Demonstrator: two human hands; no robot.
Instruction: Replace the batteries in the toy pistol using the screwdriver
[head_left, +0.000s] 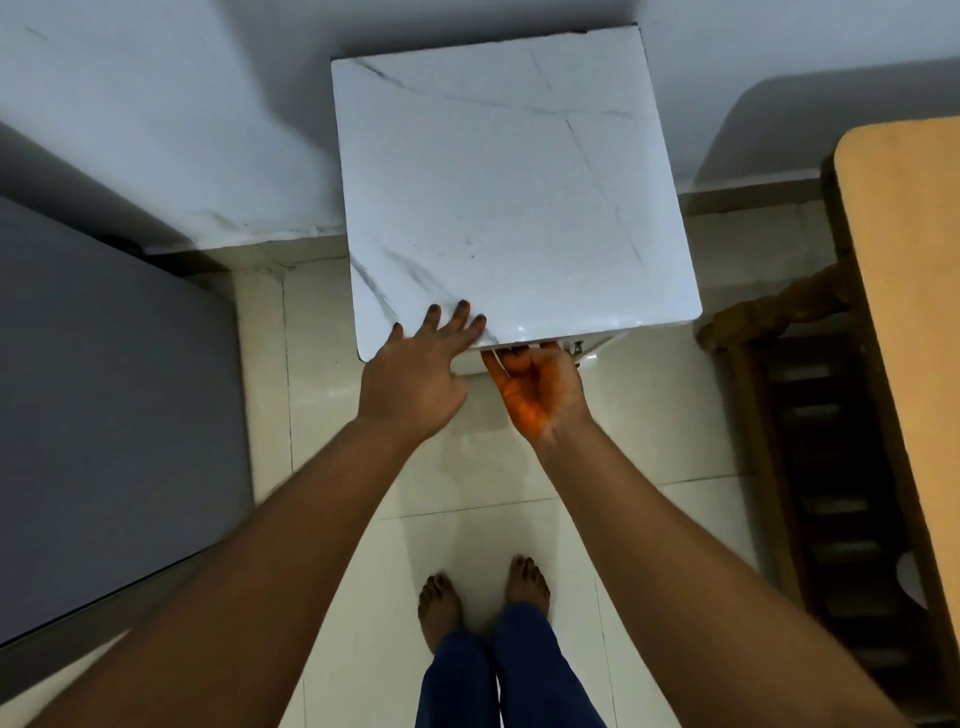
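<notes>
No toy pistol, screwdriver or batteries are in view. A small cabinet with a white marble-look top (509, 182) stands against the wall in front of me. My left hand (415, 374) lies flat on the top's front left corner, fingers spread, holding nothing. My right hand (535, 384) is palm up just below the front edge. Its fingers are hooked over the white drawer front (597, 356), which sticks out slightly from under the top. The drawer's inside is hidden.
A large grey flat-topped unit (104, 389) stands close on the left. On the right are a light wooden tabletop (914, 312) and a dark wooden frame (810, 467) beneath it. My bare feet (483, 597) stand on the pale tiled floor between them.
</notes>
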